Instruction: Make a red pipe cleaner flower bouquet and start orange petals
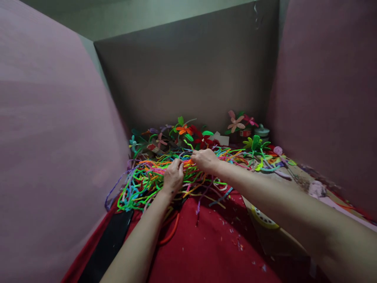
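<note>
A big tangled heap of coloured pipe cleaners in green, orange, pink, blue and purple lies on a red cloth. My left hand rests on top of the heap with its fingers curled into the strands. My right hand is just beyond it, fingers pinched on strands at the heap's far side. Which strands each hand grips I cannot make out. Behind the heap stand several finished pipe-cleaner flowers, among them an orange one and a pink one.
Pink panels close the space on the left and right, a grey board at the back. A cardboard piece with a yellow ring lies at the right. A black strip lies at the lower left. Small scraps dot the cloth.
</note>
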Demonstrator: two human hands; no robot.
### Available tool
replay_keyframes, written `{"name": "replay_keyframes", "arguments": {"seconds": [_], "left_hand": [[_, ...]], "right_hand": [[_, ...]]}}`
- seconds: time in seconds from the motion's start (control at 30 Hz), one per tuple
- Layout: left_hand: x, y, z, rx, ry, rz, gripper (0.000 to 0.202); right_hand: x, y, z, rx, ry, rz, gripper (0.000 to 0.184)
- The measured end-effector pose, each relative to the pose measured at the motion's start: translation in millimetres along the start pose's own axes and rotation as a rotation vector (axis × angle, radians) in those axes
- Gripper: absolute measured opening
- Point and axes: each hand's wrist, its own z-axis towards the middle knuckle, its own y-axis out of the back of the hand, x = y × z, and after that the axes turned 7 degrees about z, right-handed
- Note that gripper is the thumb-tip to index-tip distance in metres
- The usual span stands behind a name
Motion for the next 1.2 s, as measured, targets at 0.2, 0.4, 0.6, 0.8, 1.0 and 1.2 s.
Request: {"name": "replay_keyframes", "arguments": {"seconds": [0.2,0.4,0.6,0.8,1.0,1.2], "left_hand": [[1,-6.4,7,0.094,0.069,0.051,0.026],[9,-8.5,7,0.137,0.088,0.089,0.029],[13,-10.7,8,0.144,0.084,0.100,0.031],[20,-14.3,7,0.156,0.065,0.104,0.031],[20,-13.3,7,0.138,0.085,0.106,0.031],[19,-9.8,4,0.113,0.122,0.119,0.031]], "right_hand": [[-8,2,-5,-0.015,0.073,-0.078,0.031],[-32,12,-14,-0.060,0.027,-0.156,0.029],[-57,25,-27,-0.133,-0.088,-0.208,0.026],[-78,38,-38,-0.198,-0.198,-0.251,0.025],[-83,38,-49,-0.191,-0.218,-0.267,0.028],[-78,26,-53,-0.121,-0.092,-0.181,0.036]]}}
